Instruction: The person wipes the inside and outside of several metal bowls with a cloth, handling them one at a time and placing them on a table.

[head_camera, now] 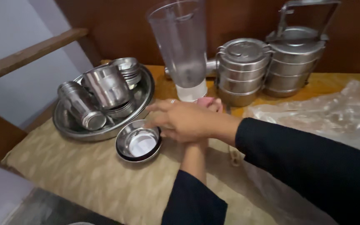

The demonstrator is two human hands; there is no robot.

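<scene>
Two hands: I see both of the person's hands crossed over each other just right of the small steel bowl [138,144], in dark sleeves.
Right hand [187,120]: it lies on top, palm down, fingers stretched left so the fingertips [153,109] reach to the bowl's far right rim; its grip is loose, fingers spread, and I see nothing held in it.
Left hand [210,104]: mostly hidden under the right one; only curled knuckles show near the jar's base, so I cannot tell whether its grip is closed on anything.
Small steel bowl: upright and empty on the patterned table [88,183] covering, just in front of the big steel basin [144,93] and touching or nearly touching its rim.
Big steel basin: holds steel tumblers [92,98] lying tilted and a stack of little bowls [126,68] at its back.
Blender jar [181,41]: clear plastic, upright on a white base, directly behind the hands.
Tiffin carriers [267,66]: two stacked steel sets side by side, right of the jar, against the brown wall.
Plastic sheet [326,112]: crumpled, clear, on the table's right side, beyond the right sleeve.
</scene>
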